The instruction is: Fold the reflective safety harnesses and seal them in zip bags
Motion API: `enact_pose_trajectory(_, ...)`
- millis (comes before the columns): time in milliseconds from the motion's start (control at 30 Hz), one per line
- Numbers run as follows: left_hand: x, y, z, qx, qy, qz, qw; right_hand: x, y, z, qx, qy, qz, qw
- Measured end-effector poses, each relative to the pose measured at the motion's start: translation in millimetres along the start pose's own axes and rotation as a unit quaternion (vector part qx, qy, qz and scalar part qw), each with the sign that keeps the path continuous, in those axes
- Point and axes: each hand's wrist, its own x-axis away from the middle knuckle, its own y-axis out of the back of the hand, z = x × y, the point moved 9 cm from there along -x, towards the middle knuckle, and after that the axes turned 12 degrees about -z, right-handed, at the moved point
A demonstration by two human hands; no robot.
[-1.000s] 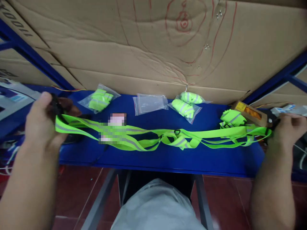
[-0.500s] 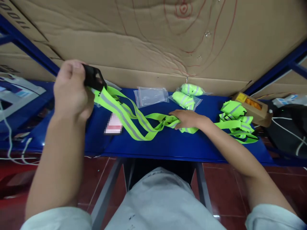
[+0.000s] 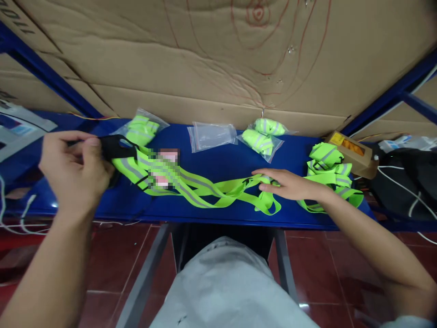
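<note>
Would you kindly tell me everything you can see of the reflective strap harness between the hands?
The reflective strap harness is fluorescent yellow-green, fabric-like webbing with silvery-grey stripes and a black end piece. The left hand pinches that piece; from there the bands run loose and twisted, over the blue table, to the right hand, which touches them near a drooping loop. Part of it is pixelated, and its far end is unclear.

Cardboard panel [image 3: 136, 68] is marked w/ red lines [image 3: 258, 12] & stood behind blue desk [image 3: 218, 161]. Small carton [image 3: 353, 158] w/ orange contents [image 3: 355, 146] is placed nr desk's R end. White cables [image 3: 31, 199] are seen at L; red-tiled floor [image 3: 317, 269] is partly shown below.
</note>
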Motion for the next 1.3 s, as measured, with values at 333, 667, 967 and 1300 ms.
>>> enact_pose_trajectory(333, 23, -58.9, 2, 0.316, 0.314, 0.095, 0.89, 7, 76, -7, 0.113, -0.038, -0.166, 0.979)
enact_pose_trajectory(667, 100, -44.1, 31, 0.311, 0.477, -0.088, 0.817, 73, -42, 20, 0.321, 0.059, -0.206, 0.923)
enact_pose_trajectory(967, 88, -20.2, 41, 0.332, 0.41, -0.142, 0.837, 105, -66, -10, 0.199, -0.016, -0.151, 0.968)
enact_pose_trajectory(1300, 121, -47.2, 33, 0.516, 0.596, -0.028, 0.614, 119, -9, -40, 0.274, -0.039, -0.246, 0.929)
